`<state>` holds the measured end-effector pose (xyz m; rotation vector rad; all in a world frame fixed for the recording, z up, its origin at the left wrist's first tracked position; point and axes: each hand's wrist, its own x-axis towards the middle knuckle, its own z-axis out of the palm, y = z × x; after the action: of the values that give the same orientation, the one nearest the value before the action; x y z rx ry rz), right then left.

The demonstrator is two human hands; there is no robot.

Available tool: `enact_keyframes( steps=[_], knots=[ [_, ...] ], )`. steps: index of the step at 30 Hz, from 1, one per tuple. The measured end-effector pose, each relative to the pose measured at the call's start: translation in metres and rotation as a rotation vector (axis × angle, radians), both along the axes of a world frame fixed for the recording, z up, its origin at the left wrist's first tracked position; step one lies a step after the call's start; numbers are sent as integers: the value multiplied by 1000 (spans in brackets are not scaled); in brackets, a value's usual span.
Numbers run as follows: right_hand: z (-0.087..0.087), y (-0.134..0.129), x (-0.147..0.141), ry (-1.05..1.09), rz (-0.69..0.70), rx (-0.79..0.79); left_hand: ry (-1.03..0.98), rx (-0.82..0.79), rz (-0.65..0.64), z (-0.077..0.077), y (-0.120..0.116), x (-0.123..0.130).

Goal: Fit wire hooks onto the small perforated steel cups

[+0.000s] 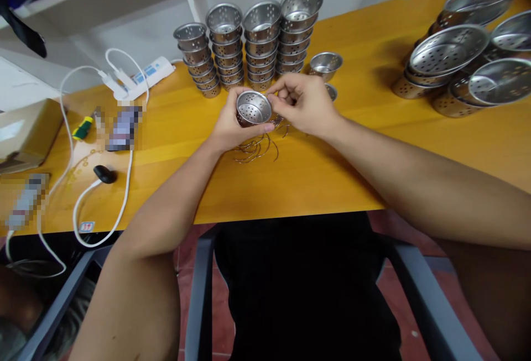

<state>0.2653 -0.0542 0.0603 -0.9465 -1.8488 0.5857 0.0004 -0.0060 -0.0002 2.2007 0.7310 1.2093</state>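
Note:
My left hand [227, 127] is wrapped round a small perforated metal cup [254, 109], its open top tilted toward me. At the cup's right rim, my right hand [307, 102] has thumb and forefinger pinched together. What sits between those fingertips, if anything, is too small to make out. Several thin bent wires [258, 151] lie on the table just beneath the hands. Beyond the hands, tall stacks of similar perforated cups [262, 24] stand in a row. A separate cup [326, 63] is behind my right hand, with another partly hidden below it.
Larger perforated metal bowls [450, 51] are stacked at the right of the yellow table [298, 184]. To the left are a white power strip [151, 76], cables, a blurred phone [124, 127], a green-yellow tool [83, 129], a black plug-like object [104, 174] and a cardboard box [29, 134].

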Motion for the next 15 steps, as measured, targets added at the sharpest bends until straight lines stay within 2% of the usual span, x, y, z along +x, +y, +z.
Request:
enact_keyframes(
  steps=[15],
  knots=[
    [2,-5,-8,-3,-35,-27,23,-26,8,4,-6,4]
  ],
)
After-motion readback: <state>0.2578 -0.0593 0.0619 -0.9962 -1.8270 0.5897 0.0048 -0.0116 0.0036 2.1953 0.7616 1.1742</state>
